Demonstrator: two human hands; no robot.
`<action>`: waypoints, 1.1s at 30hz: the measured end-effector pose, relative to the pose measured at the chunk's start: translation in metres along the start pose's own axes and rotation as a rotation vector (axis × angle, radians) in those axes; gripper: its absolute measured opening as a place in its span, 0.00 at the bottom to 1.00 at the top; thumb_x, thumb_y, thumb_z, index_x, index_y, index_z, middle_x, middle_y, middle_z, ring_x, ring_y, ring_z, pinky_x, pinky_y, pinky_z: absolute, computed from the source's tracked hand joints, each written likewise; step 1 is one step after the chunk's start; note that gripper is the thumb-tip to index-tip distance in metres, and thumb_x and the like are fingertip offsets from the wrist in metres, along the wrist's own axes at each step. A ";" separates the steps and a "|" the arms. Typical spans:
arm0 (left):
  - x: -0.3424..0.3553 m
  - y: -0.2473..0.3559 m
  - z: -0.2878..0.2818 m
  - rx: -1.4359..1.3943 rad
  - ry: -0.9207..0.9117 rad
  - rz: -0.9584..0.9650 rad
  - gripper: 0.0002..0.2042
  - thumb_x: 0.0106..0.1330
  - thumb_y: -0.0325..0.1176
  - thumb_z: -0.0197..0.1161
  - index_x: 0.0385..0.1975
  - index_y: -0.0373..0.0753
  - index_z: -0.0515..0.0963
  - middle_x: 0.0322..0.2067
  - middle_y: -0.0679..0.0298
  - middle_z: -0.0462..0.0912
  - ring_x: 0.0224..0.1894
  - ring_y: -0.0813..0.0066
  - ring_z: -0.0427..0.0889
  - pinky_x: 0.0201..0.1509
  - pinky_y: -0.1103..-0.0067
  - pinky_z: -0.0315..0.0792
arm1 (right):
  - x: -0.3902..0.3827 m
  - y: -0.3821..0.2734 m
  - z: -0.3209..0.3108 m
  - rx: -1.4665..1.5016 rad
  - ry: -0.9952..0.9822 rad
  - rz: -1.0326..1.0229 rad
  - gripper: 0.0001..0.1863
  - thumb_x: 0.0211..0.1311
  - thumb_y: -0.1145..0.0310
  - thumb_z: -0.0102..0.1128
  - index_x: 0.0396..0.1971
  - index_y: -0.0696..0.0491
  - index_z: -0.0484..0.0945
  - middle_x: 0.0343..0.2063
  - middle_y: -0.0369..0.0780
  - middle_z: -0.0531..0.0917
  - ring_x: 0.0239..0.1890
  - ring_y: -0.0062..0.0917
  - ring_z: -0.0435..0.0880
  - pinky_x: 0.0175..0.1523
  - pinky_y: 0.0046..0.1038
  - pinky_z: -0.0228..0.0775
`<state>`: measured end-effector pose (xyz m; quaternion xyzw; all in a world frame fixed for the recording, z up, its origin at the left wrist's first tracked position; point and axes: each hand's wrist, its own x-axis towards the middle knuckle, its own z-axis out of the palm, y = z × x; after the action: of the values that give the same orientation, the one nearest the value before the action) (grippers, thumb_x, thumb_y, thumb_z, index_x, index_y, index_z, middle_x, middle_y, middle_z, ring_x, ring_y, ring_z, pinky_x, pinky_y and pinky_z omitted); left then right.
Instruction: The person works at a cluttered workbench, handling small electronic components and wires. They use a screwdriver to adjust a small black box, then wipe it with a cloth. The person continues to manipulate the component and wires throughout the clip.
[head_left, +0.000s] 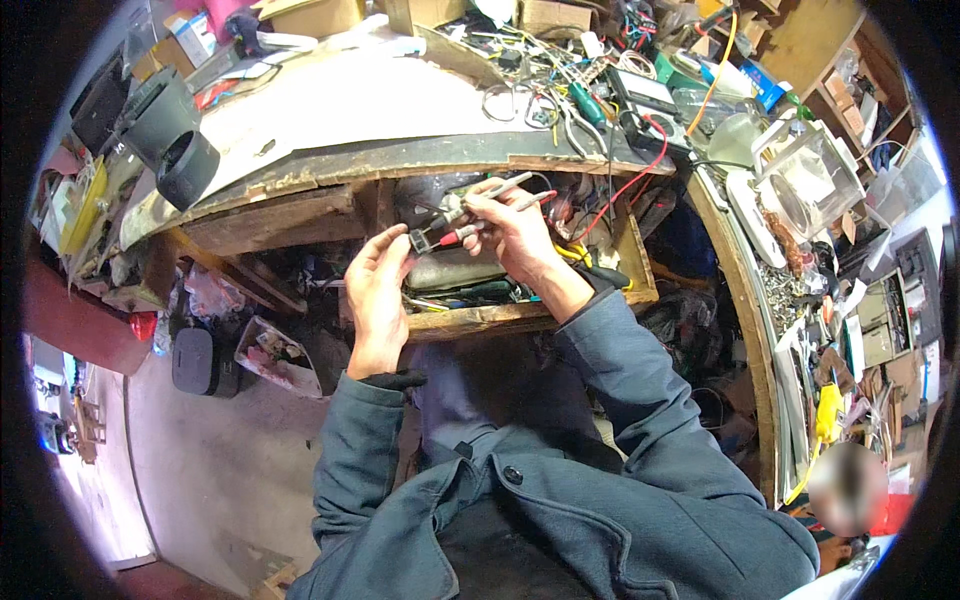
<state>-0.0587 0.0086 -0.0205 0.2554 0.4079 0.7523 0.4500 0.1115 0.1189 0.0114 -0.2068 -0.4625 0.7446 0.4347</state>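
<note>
My left hand [376,292] pinches a small dark block-shaped part [420,241] between thumb and fingers above an open drawer. Two test probes sit in my right hand [522,238], held together somewhat like chopsticks: a red probe [458,235] and a grey-black probe [516,184]. Their tips point left at the small part; whether both touch it is too fine to tell. A red lead [654,150] curves up to the right toward a dark meter with a pale face [645,93] on the bench.
Below my hands, the wooden drawer [490,319] holds tools and a clear bag. Pliers [580,135], a green-handled screwdriver [587,104] and tangled wires lie on the bench [350,100]. A black cylinder [187,168] stands at left, a waste box [278,357] on the floor.
</note>
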 end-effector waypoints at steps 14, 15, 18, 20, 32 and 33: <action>0.002 -0.001 0.000 0.064 0.016 0.041 0.13 0.74 0.30 0.63 0.53 0.31 0.80 0.45 0.61 0.85 0.44 0.75 0.84 0.52 0.77 0.80 | 0.001 0.000 0.003 0.010 -0.021 0.008 0.07 0.68 0.70 0.66 0.36 0.58 0.79 0.27 0.42 0.86 0.23 0.25 0.85 0.27 0.26 0.81; 0.002 -0.001 0.000 0.060 0.012 0.035 0.13 0.74 0.30 0.64 0.53 0.31 0.80 0.45 0.61 0.85 0.45 0.76 0.84 0.52 0.77 0.80 | 0.001 -0.001 0.002 0.024 -0.020 0.016 0.07 0.68 0.70 0.66 0.36 0.58 0.79 0.27 0.42 0.86 0.23 0.25 0.85 0.27 0.26 0.81; 0.004 -0.002 0.004 0.058 0.011 0.023 0.12 0.73 0.27 0.63 0.52 0.31 0.81 0.46 0.62 0.84 0.46 0.77 0.83 0.53 0.78 0.78 | 0.003 0.000 -0.005 0.051 -0.015 0.017 0.07 0.67 0.70 0.66 0.37 0.58 0.79 0.28 0.43 0.87 0.23 0.26 0.86 0.27 0.26 0.82; 0.004 -0.003 0.002 0.047 -0.006 0.042 0.12 0.73 0.27 0.63 0.53 0.30 0.80 0.46 0.61 0.84 0.46 0.76 0.83 0.54 0.77 0.79 | 0.004 0.002 -0.007 0.046 -0.015 0.018 0.08 0.67 0.70 0.66 0.37 0.58 0.79 0.28 0.43 0.87 0.23 0.27 0.87 0.27 0.26 0.82; -0.004 0.000 0.000 -0.042 -0.009 0.074 0.13 0.74 0.25 0.62 0.55 0.33 0.81 0.46 0.64 0.86 0.41 0.81 0.81 0.47 0.84 0.75 | -0.001 0.000 -0.004 0.016 0.043 -0.023 0.08 0.67 0.66 0.65 0.36 0.56 0.80 0.26 0.39 0.85 0.18 0.22 0.80 0.19 0.22 0.70; -0.005 0.001 -0.004 -0.066 -0.057 0.086 0.13 0.74 0.24 0.61 0.56 0.32 0.80 0.46 0.63 0.86 0.42 0.80 0.83 0.47 0.83 0.76 | -0.003 0.000 -0.005 -0.079 0.072 0.032 0.08 0.67 0.64 0.65 0.36 0.53 0.80 0.26 0.37 0.84 0.18 0.19 0.79 0.19 0.20 0.66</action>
<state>-0.0602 0.0027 -0.0225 0.2787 0.3586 0.7764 0.4370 0.1167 0.1188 0.0084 -0.2578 -0.4724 0.7246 0.4305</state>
